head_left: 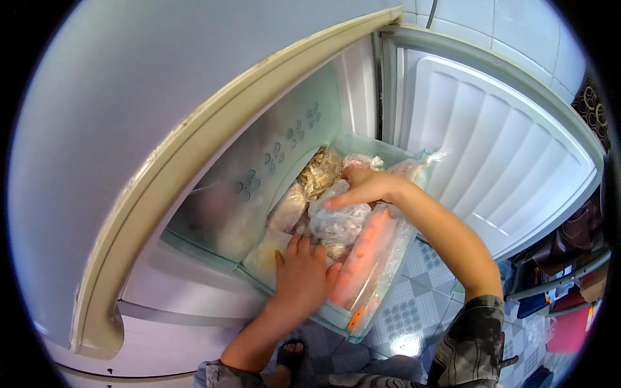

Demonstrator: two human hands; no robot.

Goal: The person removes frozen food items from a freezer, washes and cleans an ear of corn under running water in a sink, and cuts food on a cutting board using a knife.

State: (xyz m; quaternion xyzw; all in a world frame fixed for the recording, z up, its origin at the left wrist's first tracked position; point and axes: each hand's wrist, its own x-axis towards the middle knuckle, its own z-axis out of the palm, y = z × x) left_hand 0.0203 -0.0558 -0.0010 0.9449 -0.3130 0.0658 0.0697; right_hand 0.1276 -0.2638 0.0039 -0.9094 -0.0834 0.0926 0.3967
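"Between the two hands, what is that?"

"A clear bag, crumpled, bunched in the middle of the drawer. The contents are whitish, but I can't make out what they are."

"And the hands?"

"The right hand lies over its far end, thumb across the plastic. Its fingertips are hidden, so I can't tell whether it grips. The left hand is spread loosely at the near end, fingertips down among the packs, clenched on nothing that I can see."

"How would it handle?"

"Slack film outside, probably firm and lumpy inside, perhaps slippery if frosted. I'd guess moderate weight. A pinch on loose plastic could tear it; better to cup the lump from both sides."

"Any obstacle?"

"The long orange pack, just beside the left thumb, and the brown-filled bag, left of the right hand, crowd it."
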